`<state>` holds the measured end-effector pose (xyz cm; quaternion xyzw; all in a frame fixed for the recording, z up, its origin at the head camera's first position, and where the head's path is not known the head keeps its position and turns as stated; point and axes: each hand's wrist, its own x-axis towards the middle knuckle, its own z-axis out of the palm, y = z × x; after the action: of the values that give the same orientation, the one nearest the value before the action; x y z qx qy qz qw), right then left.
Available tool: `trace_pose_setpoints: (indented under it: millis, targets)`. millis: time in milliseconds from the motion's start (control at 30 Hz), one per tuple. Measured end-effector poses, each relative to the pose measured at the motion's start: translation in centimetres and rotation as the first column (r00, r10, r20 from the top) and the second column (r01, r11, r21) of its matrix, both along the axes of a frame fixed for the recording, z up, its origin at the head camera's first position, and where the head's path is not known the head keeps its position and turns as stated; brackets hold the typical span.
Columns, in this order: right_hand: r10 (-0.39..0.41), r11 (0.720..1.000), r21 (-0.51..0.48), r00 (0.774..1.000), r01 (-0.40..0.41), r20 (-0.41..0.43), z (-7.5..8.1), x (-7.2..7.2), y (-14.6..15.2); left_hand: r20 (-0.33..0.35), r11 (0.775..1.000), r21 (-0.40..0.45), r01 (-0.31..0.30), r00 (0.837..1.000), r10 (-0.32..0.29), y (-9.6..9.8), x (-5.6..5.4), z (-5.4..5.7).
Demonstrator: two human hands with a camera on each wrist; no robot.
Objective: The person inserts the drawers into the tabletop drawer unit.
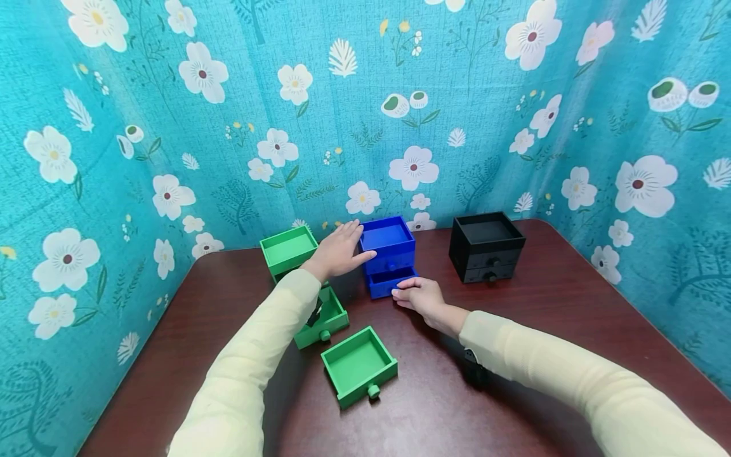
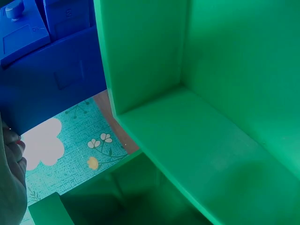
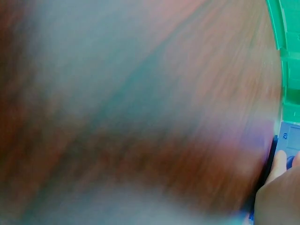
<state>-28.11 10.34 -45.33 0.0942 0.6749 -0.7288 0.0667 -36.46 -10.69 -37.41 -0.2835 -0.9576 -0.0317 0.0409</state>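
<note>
A small blue drawer cabinet (image 1: pixel 387 238) stands near the back of the table, its lower drawer (image 1: pixel 379 291) pulled partway out. Against the cabinet's left side rests my left hand (image 1: pixel 338 249), fingers straight and thumb spread toward the front. My right hand (image 1: pixel 421 297) is at the front of that lower drawer, thumb and fingers pinching its knob (image 3: pixel 290 162), which shows at the edge of the right wrist view. The upper blue drawer, with its round knob (image 1: pixel 391 266), sits closed. Blue panels (image 2: pixel 70 70) fill the upper left of the left wrist view.
A green cabinet frame (image 1: pixel 288 246) stands left of the blue one, partly behind my left arm. Two green drawers lie in front, one (image 1: pixel 337 317) beside my sleeve and one (image 1: pixel 360 363) nearer me. A black drawer cabinet (image 1: pixel 487 251) stands at right. Flowered curtain (image 1: pixel 342 114) surrounds the table.
</note>
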Motion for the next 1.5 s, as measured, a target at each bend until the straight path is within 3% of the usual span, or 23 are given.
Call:
trace_pose_setpoints:
  millis: [633,900,1333,1500]
  targets:
    - [-0.021,0.999,-0.024,1.0,0.021,-0.004,0.05,0.61,-0.36,-0.003,0.999,-0.031,-0.007,1.0,0.007,0.41,-0.01,0.46]
    - [0.004,1.0,0.005,1.0,-0.004,0.009,-0.34,0.51,0.14,0.021,1.0,-0.021,-0.008,1.0,0.008,0.25,-0.07,0.2]
    - [0.02,1.0,0.003,0.999,-0.02,0.031,0.26,0.14,0.39,0.063,1.0,0.013,-0.012,0.998,0.011,0.06,-0.4,0.37]
    - [0.03,1.0,0.009,0.999,-0.03,0.038,0.42,0.16,0.54,0.048,1.0,0.023,-0.011,0.999,0.01,0.2,-0.32,0.39]
